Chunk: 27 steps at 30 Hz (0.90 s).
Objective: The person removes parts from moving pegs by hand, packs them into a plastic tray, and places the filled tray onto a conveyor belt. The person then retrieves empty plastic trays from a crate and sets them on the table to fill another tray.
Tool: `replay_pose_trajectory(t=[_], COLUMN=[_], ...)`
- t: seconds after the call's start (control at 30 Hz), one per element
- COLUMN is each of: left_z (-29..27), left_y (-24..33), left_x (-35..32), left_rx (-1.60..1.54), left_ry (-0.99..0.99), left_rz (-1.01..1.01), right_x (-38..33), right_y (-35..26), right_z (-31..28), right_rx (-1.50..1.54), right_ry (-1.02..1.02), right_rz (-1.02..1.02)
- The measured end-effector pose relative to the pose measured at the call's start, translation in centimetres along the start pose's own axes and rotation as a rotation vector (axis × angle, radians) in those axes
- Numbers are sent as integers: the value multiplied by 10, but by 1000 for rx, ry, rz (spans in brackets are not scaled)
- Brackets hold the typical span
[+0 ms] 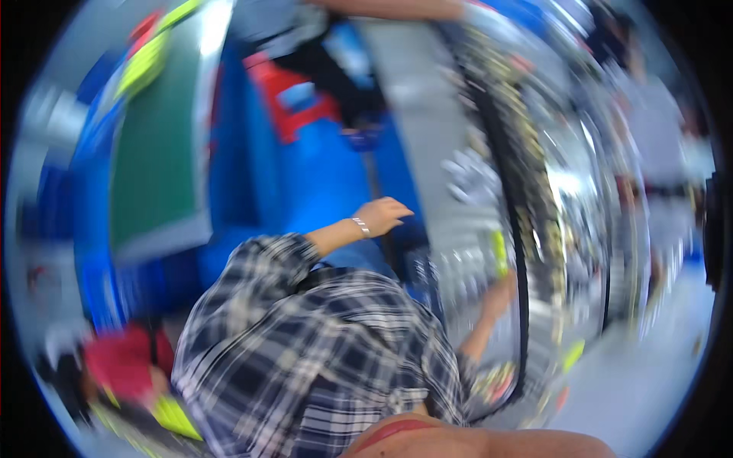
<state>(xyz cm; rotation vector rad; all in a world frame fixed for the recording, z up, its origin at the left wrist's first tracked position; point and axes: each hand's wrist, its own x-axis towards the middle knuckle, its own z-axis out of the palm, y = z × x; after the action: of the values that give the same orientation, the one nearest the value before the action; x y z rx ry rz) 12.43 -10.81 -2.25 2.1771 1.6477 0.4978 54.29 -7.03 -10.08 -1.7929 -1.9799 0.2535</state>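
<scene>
My left hand point(385, 216) hangs in front of my body, with a light bracelet point(361, 227) at the wrist. Its fingers reach to the right, loosely stretched, and I see nothing in them. Further right, my right hand point(500, 291) is over the grey work surface point(427, 114), beside the dark rail of a conveyor line. Motion smears its fingers. Just beyond them stands a narrow yellow-green object point(498, 252); whether the hand touches it I cannot tell. A crumpled white bundle point(469, 177) lies farther along that surface.
The dark rail point(504, 160) runs along my right. To the left are a green-topped table point(156, 153), blue bins point(321, 172) and a red item point(286, 99). One person point(294, 30) is ahead, another point(653, 122) at far right, and someone in red point(130, 362) lower left.
</scene>
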Motion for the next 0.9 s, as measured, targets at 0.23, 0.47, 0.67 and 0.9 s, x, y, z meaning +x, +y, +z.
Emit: replay_pose_trajectory(t=[0.23,0.47,0.67,0.9], left_z=[-31,-13,-34,-77], left_y=[-24,-31,-59,-121], left_x=[64,-54,-89,-79], left_rx=[18,-50,-47,-89], left_ry=[178,145,302,589], left_rz=[-135,-476,-544,-491], right_x=[6,47,58,102], right_y=[49,70,-17,-187], right_z=[-71,-85,-77,-8], right_rx=[-112,-159,-28,217], right_ry=[87,73,118,-76], right_rz=[297,247,37,-276])
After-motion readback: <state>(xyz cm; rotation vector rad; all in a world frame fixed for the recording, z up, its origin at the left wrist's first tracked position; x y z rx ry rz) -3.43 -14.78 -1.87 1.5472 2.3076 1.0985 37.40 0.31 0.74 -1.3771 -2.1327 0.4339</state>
